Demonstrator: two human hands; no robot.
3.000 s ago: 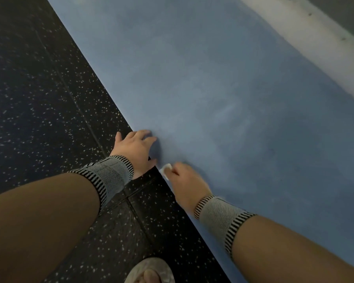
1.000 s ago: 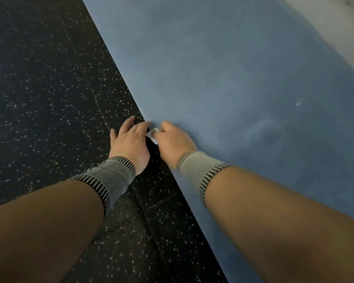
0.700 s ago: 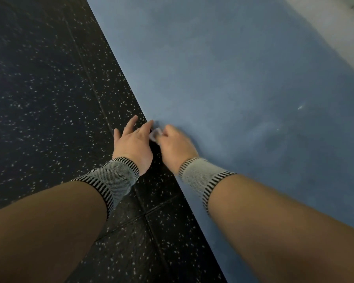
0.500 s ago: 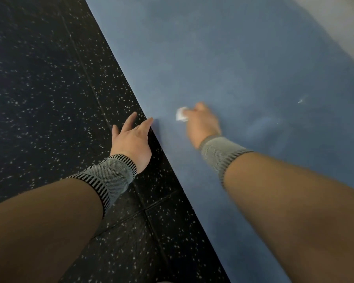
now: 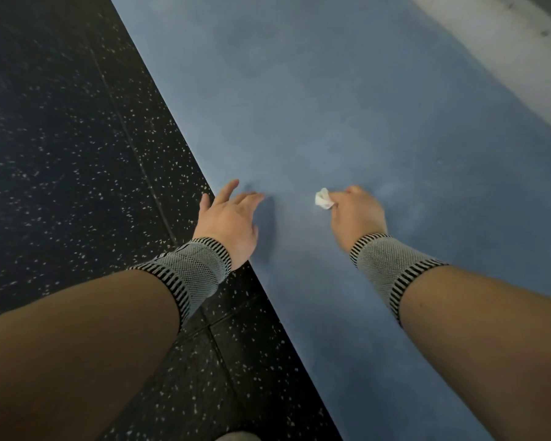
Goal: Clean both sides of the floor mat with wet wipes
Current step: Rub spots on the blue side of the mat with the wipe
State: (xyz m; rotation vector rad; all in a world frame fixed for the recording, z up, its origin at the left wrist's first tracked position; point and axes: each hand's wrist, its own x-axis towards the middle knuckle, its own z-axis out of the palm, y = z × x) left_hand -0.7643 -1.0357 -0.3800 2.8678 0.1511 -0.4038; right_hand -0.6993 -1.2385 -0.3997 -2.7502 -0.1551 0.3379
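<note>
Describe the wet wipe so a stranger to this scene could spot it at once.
Find the big blue floor mat lying beside the black speckled floor. On it, the right hand pinches a small crumpled wet wipe at its fingertips. It is the only white thing on the blue.

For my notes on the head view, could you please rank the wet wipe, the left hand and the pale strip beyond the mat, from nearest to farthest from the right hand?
1. Wet wipe: pinched in the right hand itself.
2. Left hand: to its left, at the floor mat edge.
3. Pale strip: far side, top right.
</note>
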